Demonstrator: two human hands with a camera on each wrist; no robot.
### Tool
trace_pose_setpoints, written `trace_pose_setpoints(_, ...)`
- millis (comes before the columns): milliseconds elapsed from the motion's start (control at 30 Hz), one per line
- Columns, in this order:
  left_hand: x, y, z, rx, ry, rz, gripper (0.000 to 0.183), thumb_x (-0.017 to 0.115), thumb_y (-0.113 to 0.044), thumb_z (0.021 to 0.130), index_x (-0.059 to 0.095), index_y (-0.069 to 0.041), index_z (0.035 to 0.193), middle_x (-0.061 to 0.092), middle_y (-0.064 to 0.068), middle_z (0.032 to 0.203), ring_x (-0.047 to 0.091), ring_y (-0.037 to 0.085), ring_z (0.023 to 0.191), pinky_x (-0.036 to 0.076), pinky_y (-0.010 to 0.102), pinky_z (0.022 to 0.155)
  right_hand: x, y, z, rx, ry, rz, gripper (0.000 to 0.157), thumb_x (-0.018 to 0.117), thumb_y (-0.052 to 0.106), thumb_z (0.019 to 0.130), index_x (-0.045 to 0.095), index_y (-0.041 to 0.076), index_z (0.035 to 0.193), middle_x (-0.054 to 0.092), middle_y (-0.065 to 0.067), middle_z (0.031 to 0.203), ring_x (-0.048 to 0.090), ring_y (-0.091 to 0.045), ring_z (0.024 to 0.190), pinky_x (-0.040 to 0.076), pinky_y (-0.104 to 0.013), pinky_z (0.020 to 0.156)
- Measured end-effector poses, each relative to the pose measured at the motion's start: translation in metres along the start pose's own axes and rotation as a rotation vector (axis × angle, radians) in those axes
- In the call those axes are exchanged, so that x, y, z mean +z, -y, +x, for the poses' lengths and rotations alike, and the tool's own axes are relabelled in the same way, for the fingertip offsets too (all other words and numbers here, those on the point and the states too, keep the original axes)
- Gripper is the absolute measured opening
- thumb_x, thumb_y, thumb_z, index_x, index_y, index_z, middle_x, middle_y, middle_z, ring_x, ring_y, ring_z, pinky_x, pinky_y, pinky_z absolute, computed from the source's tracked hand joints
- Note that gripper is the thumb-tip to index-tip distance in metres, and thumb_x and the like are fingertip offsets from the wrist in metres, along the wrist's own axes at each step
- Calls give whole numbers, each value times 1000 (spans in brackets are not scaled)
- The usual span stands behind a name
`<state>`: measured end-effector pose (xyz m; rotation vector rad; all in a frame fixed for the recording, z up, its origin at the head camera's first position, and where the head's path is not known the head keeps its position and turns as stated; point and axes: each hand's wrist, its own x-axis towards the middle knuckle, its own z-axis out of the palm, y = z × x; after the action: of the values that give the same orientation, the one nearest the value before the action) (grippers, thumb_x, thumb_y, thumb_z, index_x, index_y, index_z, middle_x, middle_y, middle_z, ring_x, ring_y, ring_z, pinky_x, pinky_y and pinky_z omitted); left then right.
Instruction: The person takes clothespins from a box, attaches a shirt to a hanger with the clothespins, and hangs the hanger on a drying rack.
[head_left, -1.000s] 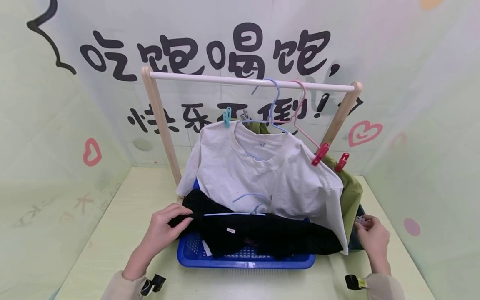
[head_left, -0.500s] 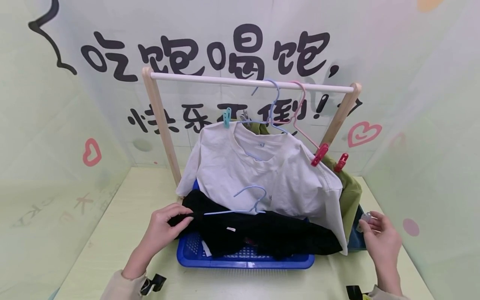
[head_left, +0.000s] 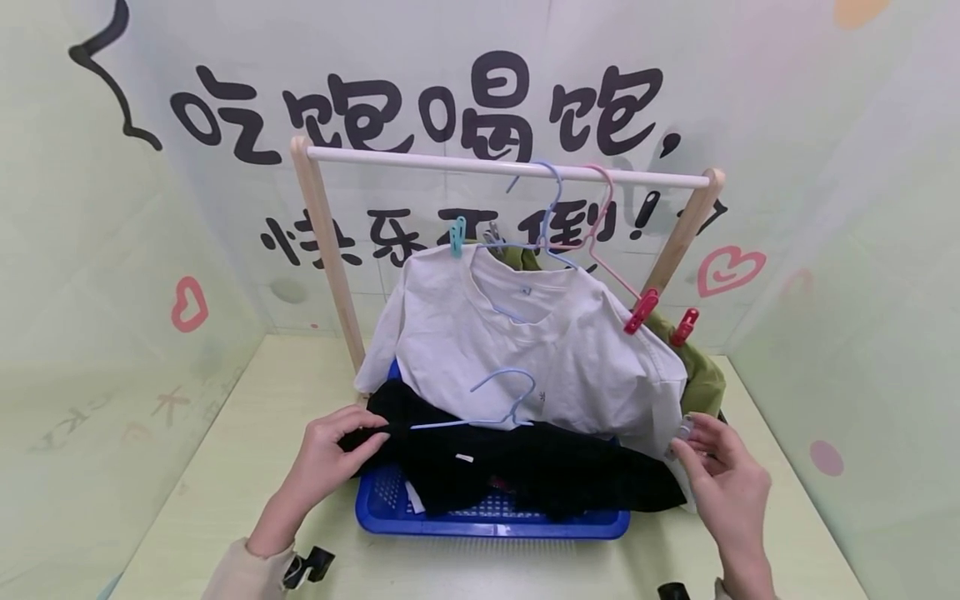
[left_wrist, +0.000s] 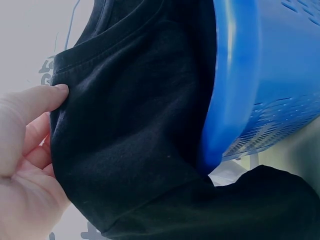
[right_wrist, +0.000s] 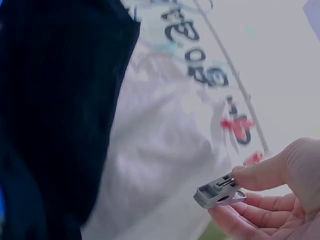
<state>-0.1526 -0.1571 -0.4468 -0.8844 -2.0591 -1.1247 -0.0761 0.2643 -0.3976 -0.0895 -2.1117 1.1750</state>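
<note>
My left hand (head_left: 330, 446) pinches the left shoulder of a black shirt (head_left: 570, 467) between thumb and fingers, as the left wrist view shows close up. A light blue hanger (head_left: 513, 410) sits in the shirt's neckline, its hook standing up in front of the white shirt. On the other side, my right hand (head_left: 723, 475) holds a grey clothespin (right_wrist: 218, 192) between thumb and fingertips. It is just right of the black shirt's far end and overlaps the white shirt's (head_left: 517, 358) sleeve in the head view. The black shirt lies across a blue basket (head_left: 491, 528).
A wooden rack with a white rail (head_left: 450, 162) stands behind. From it hang the white shirt on a blue hanger and a green garment (head_left: 703, 383) on a pink hanger (head_left: 600, 217). Red clothespins (head_left: 642, 312) and a teal clothespin (head_left: 457, 237) grip their shoulders.
My right hand has lifted the grey clothespin from the right side and brought it leftward toward the black shirt. The hanger's hook has tipped more upright. My left hand keeps its grip.
</note>
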Motion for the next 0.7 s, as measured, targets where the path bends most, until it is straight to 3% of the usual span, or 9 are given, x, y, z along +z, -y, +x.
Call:
trace_pose_setpoints(333, 0, -2, -2, -5, -1, -8, 36, 78, 20, 52, 68, -3, 78, 66, 8, 75, 62, 18, 68, 45, 11, 71, 34, 38, -15, -83, 147, 109, 38, 72, -19, 68, 63, -6, 103, 65, -13, 84, 60, 4, 75, 49, -11, 65)
trace_pose_setpoints(600, 0, -2, -1, -5, -1, -9, 36, 77, 21, 51, 68, -2, 78, 65, 9, 74, 62, 19, 68, 44, 11, 72, 60, 69, -23, -238, 273, 283, 42, 70, -20, 68, 62, -3, 106, 66, -13, 86, 64, -13, 76, 53, -18, 66)
trace_pose_setpoints(700, 0, -2, -1, -9, 1, -11, 36, 77, 20, 52, 68, -2, 79, 66, 8, 75, 62, 19, 69, 44, 11, 72, 73, 81, -27, -288, 332, 353, 40, 71, -17, 69, 61, -4, 106, 66, -14, 89, 64, -14, 78, 54, -21, 66)
